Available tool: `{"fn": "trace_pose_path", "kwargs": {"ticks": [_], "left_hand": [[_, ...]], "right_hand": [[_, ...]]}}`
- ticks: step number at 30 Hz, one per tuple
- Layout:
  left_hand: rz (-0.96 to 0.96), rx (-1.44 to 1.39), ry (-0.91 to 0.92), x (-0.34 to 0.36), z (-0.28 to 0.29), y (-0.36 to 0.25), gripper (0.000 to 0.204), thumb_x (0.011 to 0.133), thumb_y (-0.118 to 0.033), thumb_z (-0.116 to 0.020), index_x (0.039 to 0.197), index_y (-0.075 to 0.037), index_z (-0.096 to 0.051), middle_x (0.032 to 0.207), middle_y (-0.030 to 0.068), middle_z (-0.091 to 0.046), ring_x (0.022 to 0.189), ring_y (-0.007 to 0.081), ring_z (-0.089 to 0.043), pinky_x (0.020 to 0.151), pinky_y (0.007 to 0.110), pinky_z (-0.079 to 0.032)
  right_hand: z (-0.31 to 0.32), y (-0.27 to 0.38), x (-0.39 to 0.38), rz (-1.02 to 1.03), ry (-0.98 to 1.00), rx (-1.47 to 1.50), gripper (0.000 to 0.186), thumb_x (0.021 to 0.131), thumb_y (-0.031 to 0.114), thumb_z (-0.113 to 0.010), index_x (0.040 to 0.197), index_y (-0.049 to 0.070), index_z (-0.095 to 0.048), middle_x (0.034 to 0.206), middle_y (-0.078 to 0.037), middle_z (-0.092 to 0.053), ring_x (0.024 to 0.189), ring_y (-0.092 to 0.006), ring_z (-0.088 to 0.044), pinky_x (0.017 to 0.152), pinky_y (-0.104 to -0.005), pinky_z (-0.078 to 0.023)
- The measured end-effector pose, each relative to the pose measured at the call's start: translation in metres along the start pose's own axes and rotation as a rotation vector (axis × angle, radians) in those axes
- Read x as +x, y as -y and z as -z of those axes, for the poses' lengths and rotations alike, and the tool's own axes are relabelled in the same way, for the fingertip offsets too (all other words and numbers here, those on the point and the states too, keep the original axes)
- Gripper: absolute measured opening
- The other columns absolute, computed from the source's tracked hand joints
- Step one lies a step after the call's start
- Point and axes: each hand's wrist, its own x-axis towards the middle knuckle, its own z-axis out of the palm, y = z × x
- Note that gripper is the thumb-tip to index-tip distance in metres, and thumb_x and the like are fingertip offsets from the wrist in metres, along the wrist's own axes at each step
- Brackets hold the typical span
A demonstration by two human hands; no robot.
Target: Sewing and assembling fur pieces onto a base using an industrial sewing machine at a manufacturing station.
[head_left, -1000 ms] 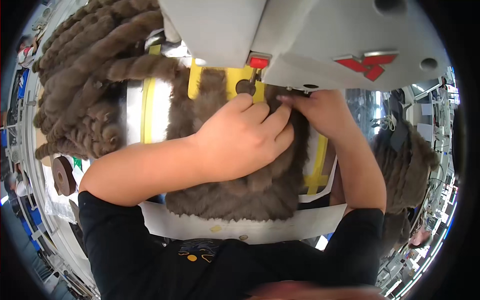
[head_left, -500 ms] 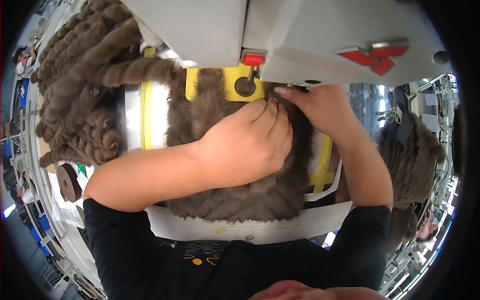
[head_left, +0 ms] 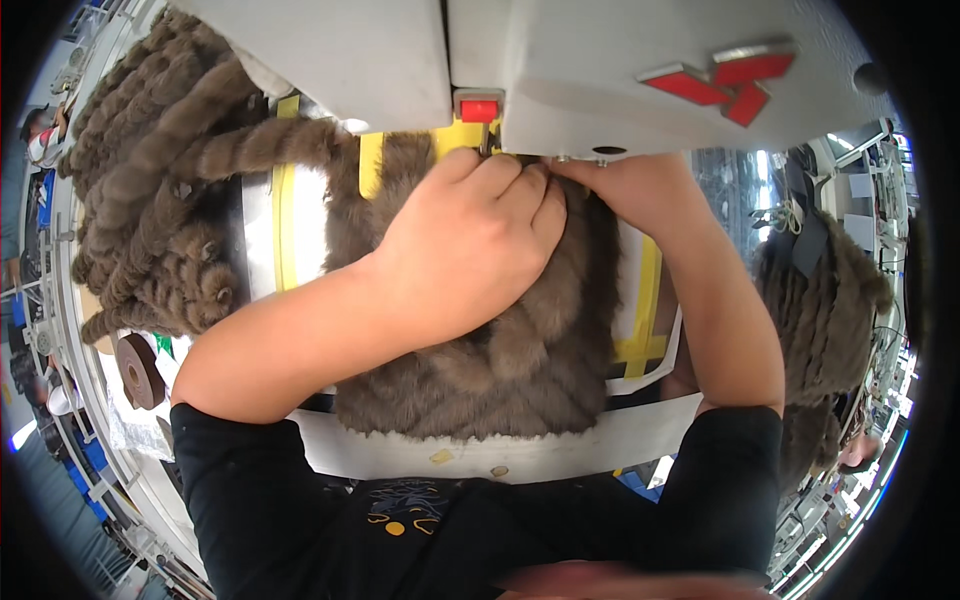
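A brown fur piece (head_left: 470, 400) lies under the head of a grey sewing machine (head_left: 590, 70), on a yellow plate (head_left: 369, 160) beside a metal presser shaft (head_left: 485, 133). My left hand (head_left: 470, 230) rests over the fur just in front of the shaft, fingers curled into the pile, covering the spot under the needle. My right hand (head_left: 630, 190) is close beside it on the right, thumb and fingers pressed on the fur beneath the machine head, fingertips partly hidden.
Piled fur strips (head_left: 150, 180) fill the left side, above a brown tape roll (head_left: 140, 370). More fur (head_left: 810, 330) and dark straps (head_left: 805, 230) lie at the right. A white front strip (head_left: 500, 455) crosses below the fur. Other people (head_left: 42, 135) show at the far edges.
My left hand has shifted up and slightly left toward the presser shaft, now covering much of it, after dipping lower half a second ago. The whole view has shifted a little.
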Motion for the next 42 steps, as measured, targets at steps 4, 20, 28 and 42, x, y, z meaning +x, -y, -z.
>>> {"fn": "trace_pose_path", "kwargs": {"ticks": [4, 20, 28, 42], "left_hand": [[0.05, 0.083, 0.017, 0.001, -0.001, -0.002, 0.034, 0.08, -0.014, -0.063, 0.112, -0.004, -0.069, 0.113, 0.0064, -0.071, 0.089, 0.0193, -0.062, 0.072, 0.033, -0.046], [0.172, 0.055, -0.069, -0.003, -0.015, -0.001, 0.02, 0.078, -0.014, -0.064, 0.097, -0.011, -0.069, 0.107, 0.006, -0.073, 0.077, 0.0188, -0.063, 0.065, 0.033, -0.047], [0.188, 0.077, -0.032, -0.003, -0.013, -0.005, 0.019, 0.078, -0.015, -0.064, 0.097, -0.011, -0.069, 0.11, 0.0056, -0.072, 0.077, 0.0185, -0.062, 0.067, 0.033, -0.047], [0.216, 0.017, -0.045, 0.0, -0.012, -0.006, 0.025, 0.079, -0.012, -0.065, 0.104, -0.011, -0.068, 0.116, 0.0125, -0.071, 0.075, 0.0207, -0.064, 0.063, 0.035, -0.049]], "right_hand": [[0.003, 0.004, 0.003, -0.043, 0.003, 0.031, 0.03, 0.084, 0.025, -0.08, 0.107, 0.006, -0.074, 0.1, -0.01, -0.076, 0.092, -0.034, -0.07, 0.079, -0.0407, -0.055], [0.003, 0.0, 0.003, -0.157, -0.027, 0.15, 0.031, 0.086, 0.018, -0.083, 0.11, 0.002, -0.073, 0.102, -0.01, -0.077, 0.091, -0.0241, -0.071, 0.082, -0.0357, -0.055], [0.005, 0.004, 0.004, -0.186, -0.032, 0.034, 0.035, 0.082, 0.016, -0.088, 0.111, 0.001, -0.074, 0.106, -0.008, -0.077, 0.096, -0.02, -0.071, 0.084, -0.0344, -0.055], [0.003, -0.006, 0.003, 0.005, -0.051, 0.038, 0.031, 0.087, 0.024, -0.081, 0.109, 0.003, -0.074, 0.097, -0.011, -0.076, 0.09, -0.0284, -0.072, 0.078, -0.0379, -0.055]]}}
